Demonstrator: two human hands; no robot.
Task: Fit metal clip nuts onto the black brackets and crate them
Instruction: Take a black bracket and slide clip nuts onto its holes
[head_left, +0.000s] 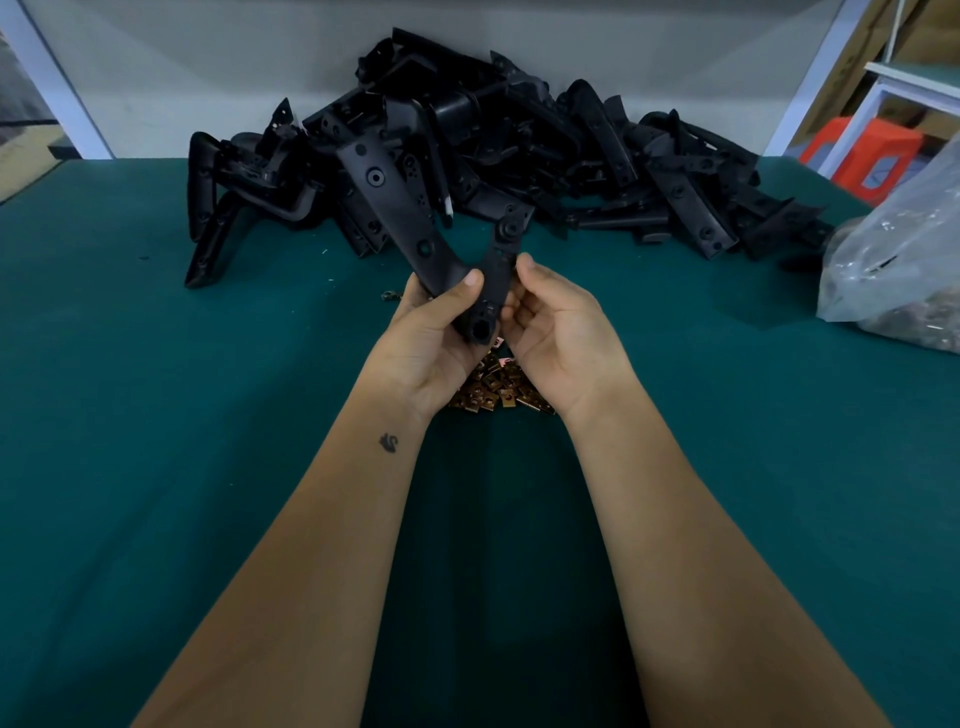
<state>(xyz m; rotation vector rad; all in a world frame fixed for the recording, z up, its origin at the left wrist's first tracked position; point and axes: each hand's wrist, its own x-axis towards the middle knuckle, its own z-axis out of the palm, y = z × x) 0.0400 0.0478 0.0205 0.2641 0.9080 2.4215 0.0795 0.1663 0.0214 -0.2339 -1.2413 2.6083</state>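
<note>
I hold one V-shaped black bracket (395, 218) up over the green table. My left hand (431, 332) grips its lower bend, thumb pressed on the front. My right hand (556, 332) has its fingers curled against the bracket's right arm; whether a clip nut is pinched there I cannot tell. A small heap of brass-coloured clip nuts (498, 387) lies on the table just below and between my wrists. One stray clip nut (389, 296) lies left of my left hand. A large pile of black brackets (571, 156) fills the back of the table.
A clear plastic bag (893, 270) of small parts sits at the right table edge. A grey wall stands behind the pile. Beyond the table's right corner are an orange stool (862, 150) and a white frame. The green table surface (156, 415) stretches left and toward me.
</note>
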